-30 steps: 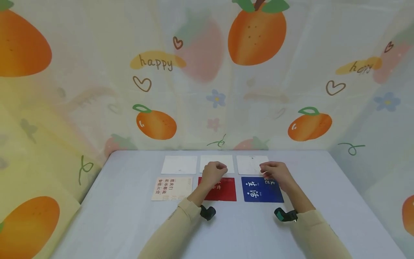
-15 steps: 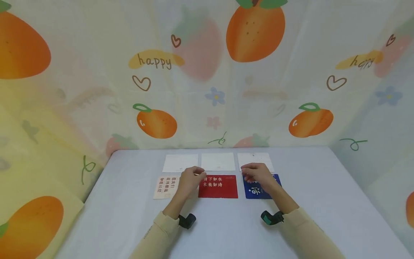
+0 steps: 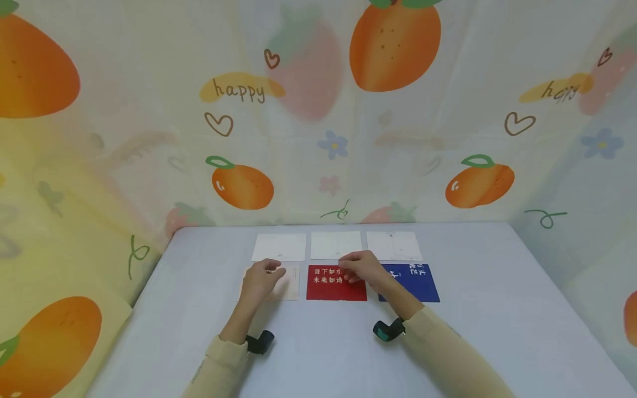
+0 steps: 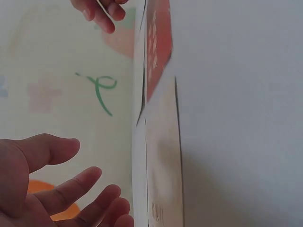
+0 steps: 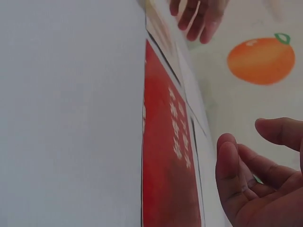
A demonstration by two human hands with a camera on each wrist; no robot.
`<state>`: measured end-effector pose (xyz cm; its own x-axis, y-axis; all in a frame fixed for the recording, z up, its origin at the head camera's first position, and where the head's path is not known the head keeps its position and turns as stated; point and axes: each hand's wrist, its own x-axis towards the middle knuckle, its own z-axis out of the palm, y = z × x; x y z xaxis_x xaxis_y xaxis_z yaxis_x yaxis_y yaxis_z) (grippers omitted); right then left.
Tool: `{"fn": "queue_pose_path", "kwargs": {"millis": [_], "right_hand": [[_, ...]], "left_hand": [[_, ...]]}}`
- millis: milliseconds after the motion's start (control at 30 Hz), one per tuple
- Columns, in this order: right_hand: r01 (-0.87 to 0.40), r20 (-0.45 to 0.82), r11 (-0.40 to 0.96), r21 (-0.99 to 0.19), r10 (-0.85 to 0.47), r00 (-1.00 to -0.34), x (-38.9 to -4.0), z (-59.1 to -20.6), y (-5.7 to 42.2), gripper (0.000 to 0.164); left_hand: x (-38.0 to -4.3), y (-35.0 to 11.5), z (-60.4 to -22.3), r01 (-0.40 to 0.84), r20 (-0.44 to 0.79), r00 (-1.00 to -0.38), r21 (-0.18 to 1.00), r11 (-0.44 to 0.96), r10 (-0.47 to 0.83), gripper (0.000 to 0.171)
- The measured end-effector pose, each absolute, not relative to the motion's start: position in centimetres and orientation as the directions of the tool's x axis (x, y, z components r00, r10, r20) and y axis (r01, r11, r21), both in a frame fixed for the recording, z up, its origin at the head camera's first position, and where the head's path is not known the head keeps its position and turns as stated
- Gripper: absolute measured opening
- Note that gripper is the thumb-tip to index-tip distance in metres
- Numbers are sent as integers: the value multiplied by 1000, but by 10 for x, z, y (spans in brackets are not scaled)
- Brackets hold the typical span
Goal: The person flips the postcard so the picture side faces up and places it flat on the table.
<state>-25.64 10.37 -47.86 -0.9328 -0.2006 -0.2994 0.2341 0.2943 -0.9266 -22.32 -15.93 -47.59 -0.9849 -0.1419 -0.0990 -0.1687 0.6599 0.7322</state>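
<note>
My left hand [image 3: 260,281] hovers over the cream card [image 3: 286,286] at the left of the near row and hides much of it. In the left wrist view its thumb and fingers are apart, with nothing between them. Above the right part of the red card [image 3: 325,290] is my right hand [image 3: 365,269], its fingers loosely bent and holding nothing in the right wrist view. A blue card [image 3: 420,284] with white writing lies to the right, partly behind the right forearm.
Three white cards form the far row: a left one [image 3: 278,247], a middle one [image 3: 335,245] and a right one [image 3: 395,245]. All lie flat on the pale table [image 3: 318,354]. A fruit-printed curtain [image 3: 298,166] stands behind the table.
Both hands have moved left. The left hand went from the red card to over the cream card, the right from the blue card to over the red one. The cards stay in their rows.
</note>
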Motion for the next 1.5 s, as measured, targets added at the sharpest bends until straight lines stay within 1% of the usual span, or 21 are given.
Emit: {"fn": "queue_pose_path", "kwargs": {"millis": [267, 500, 667, 867, 1100, 1233, 1333, 1433, 1500], "right_hand": [[213, -319, 366, -906, -257, -912, -258, -479, 63, 27], [250, -359, 332, -910, -328, -874, -257, -479, 40, 27], [250, -372, 349, -903, -345, -862, -254, -480, 28, 28], [211, -356, 408, -888, -322, -877, -246, -478, 16, 29], [235, -388, 452, -861, -281, -878, -241, -481, 8, 35], [256, -403, 442, -860, -280, -871, -239, -479, 6, 34], [267, -407, 430, -863, -276, -871, -239, -478, 5, 37], [284, -412, 422, -861, -251, -876, -239, -478, 5, 41], [292, -411, 414, -862, -234, -881, -240, -479, 5, 41]], "left_hand": [[-214, -192, -476, -197, -114, -980, 677, 709, -164, 39], [-209, -215, -472, -275, -167, -961, 636, 721, -220, 45], [-206, -228, -474, -316, -202, -949, 618, 720, -243, 49], [-205, -232, -479, -324, -212, -946, 580, 748, -245, 51], [-208, -231, -484, -349, -260, -935, 558, 753, -241, 51], [-210, -230, -486, -352, -265, -934, 559, 751, -240, 51], [-211, -229, -486, -349, -266, -935, 566, 747, -235, 51], [-213, -228, -486, -353, -276, -933, 580, 734, -231, 49], [-214, -228, -485, -357, -282, -932, 590, 724, -229, 47]]}}
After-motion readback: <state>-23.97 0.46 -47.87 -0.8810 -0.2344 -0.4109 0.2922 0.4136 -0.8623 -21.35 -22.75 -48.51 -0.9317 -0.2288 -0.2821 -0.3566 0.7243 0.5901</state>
